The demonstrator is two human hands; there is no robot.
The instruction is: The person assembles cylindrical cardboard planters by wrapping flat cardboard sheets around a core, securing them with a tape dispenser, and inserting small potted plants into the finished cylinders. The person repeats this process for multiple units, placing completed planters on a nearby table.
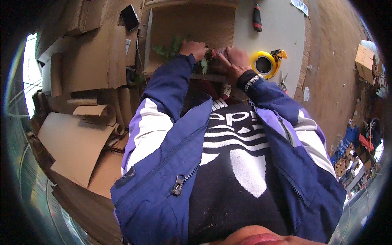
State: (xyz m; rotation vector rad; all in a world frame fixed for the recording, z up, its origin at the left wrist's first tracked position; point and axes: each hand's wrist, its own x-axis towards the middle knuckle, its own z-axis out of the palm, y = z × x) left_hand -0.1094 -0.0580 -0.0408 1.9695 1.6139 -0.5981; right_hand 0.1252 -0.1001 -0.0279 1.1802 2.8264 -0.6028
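A leafy green plant [166,50] lies across the near part of the worktop, and my left hand [193,49] is closed around its stem, with leaves showing on both sides. My right hand [236,59] sits close beside it, fingers drawn together at the stem end. Something pinkish and shiny shows between the two hands, too small and blurred to name. Just right of my right hand rests a roll of yellow tape [254,62] in a yellow and black dispenser [279,55]. A pointed metal tool [283,80] lies near my right wrist.
Under the hands is a brown cardboard sheet [192,24] beside a pale board [281,32]. A red-and-black handled tool [257,19] lies at the far side. A dark phone [130,18] rests on cardboard at left. Stacked cardboard [73,143] fills the left; a box [364,63] stands far right.
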